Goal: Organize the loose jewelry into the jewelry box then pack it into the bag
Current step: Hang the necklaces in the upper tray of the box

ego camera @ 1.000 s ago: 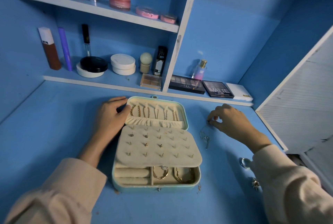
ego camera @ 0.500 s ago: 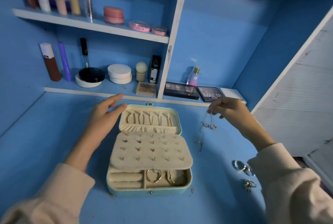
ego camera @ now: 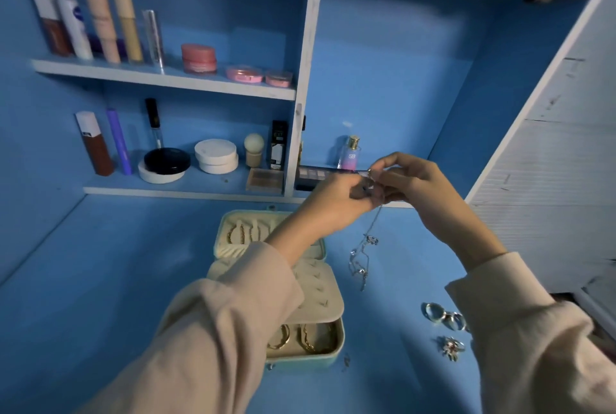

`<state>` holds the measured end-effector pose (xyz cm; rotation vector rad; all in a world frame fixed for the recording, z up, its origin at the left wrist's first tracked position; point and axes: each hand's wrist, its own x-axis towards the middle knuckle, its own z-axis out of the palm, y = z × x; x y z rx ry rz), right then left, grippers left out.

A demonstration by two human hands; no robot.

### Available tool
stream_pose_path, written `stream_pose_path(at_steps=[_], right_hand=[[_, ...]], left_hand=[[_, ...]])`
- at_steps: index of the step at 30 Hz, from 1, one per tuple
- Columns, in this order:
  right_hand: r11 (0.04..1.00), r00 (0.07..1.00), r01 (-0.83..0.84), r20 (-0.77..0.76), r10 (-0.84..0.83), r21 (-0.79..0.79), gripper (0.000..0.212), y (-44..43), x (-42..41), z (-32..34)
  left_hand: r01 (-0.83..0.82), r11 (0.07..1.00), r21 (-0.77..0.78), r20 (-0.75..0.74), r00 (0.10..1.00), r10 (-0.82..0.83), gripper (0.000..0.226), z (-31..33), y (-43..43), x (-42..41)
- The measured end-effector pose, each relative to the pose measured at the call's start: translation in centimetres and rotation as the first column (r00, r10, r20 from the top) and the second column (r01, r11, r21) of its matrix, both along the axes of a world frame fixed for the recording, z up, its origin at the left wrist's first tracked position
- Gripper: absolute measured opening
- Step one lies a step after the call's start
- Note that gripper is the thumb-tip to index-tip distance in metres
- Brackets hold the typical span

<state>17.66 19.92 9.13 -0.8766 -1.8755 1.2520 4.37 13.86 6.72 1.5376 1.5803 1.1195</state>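
"Up over the desk, at about one o'clock from the jewelry box (ego camera: 300, 362), both hands have met on that silver necklace (ego camera: 365, 247). Do you see it?"

"I do. The right hand (ego camera: 416, 180) pinches the top of the chain between thumb and fingertips, and the left hand (ego camera: 336, 203) curls in on the same spot. It's too blurred there to tell whether they have the clasp itself."

"And the rest of it?"

"It hangs straight down from the pinch with small pendants bunched low, off at two o'clock of the box. I can't tell if the tail touches the desk."

"How would you expect it to handle?"

"Next to weightless, I'd guess, and quite limp. Links that fine will swing, kink and knot on themselves, and they could snag the studs on the earring panel (ego camera: 320, 283). Tugging at a tangle might break it. I'd hold it by the two ends near the clasp, keep it stretched, and lower it onto the lid hooks at twelve o'clock, where the gold chains (ego camera: 233, 233) hang."

"Is anything loose besides that?"

"The rings (ego camera: 445, 315) lie at three o'clock of the box, with a flower-shaped piece (ego camera: 450, 347) just nearer us. They're small, hard and easy to pinch. Gold bangles (ego camera: 300, 337) already sit in the front compartment. No bag is in sight from where I stand."
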Motion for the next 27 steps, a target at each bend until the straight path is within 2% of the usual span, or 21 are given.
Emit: stream_pose_path(at_steps=[3, 7, 22, 24, 27], right_hand=[[1.000, 0.999, 0.010, -0.042, -0.010, -0.004, 0.011, 0.1, 0.1, 0.5], [0.997, 0.995, 0.000, -0.100, -0.007, -0.072, 0.008, 0.1, 0.5, 0.7], [0.997, 0.988, 0.057, -0.139, -0.064, -0.059, 0.010, 0.0, 0.4, 1.0], [0.997, 0.988, 0.052, -0.139, -0.060, -0.060, 0.010, 0.0, 0.3, 1.1], [0.996, 0.989, 0.008, -0.146, -0.020, -0.083, 0.009, -0.3, 0.0, 1.2]], left_hand=[[-0.086, 0.996, 0.034, 0.068, 0.994, 0.084, 0.014, 0.6, 0.3, -0.2], [-0.131, 0.988, 0.076, 0.161, 0.980, 0.117, 0.009, 2.3, -0.4, -1.3], [-0.166, 0.983, 0.072, -0.014, 0.986, 0.168, 0.012, 4.2, -1.4, -2.6], [-0.172, 0.983, 0.071, 0.029, 0.985, 0.170, 0.009, 4.2, -1.4, -2.6], [-0.168, 0.985, 0.047, 0.257, 0.955, 0.150, 0.006, 4.3, -1.5, -2.6]])
